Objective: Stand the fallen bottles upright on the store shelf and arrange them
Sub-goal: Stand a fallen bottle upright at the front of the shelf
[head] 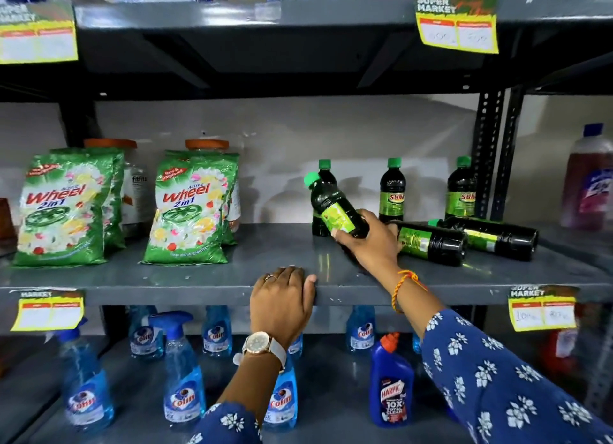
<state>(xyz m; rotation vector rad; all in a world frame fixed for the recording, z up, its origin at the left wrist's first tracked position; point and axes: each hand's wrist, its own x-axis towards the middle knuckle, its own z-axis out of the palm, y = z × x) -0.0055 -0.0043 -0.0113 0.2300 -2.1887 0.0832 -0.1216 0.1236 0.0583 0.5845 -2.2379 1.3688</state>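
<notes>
— What's in your right hand [368, 241]?

— A dark bottle [335, 206] with a green cap; my fingers are wrapped round its lower half. It's tilted, cap up and to the left, lifted off the grey shelf [205, 277].

— And your left hand [282, 297]?

— Curled over the shelf's front edge, gripping only the metal.

— Where are the other bottles?

— Two fallen bottles [431, 241] lie on their sides just right of my right hand, one behind the other, caps pointing left. Three standing bottles [392, 191] are upright along the back; the leftmost is partly hidden behind the one I hold.

— Anything else there?

— Green detergent packets [190, 208] stand on the left, well apart from the bottles.
</notes>
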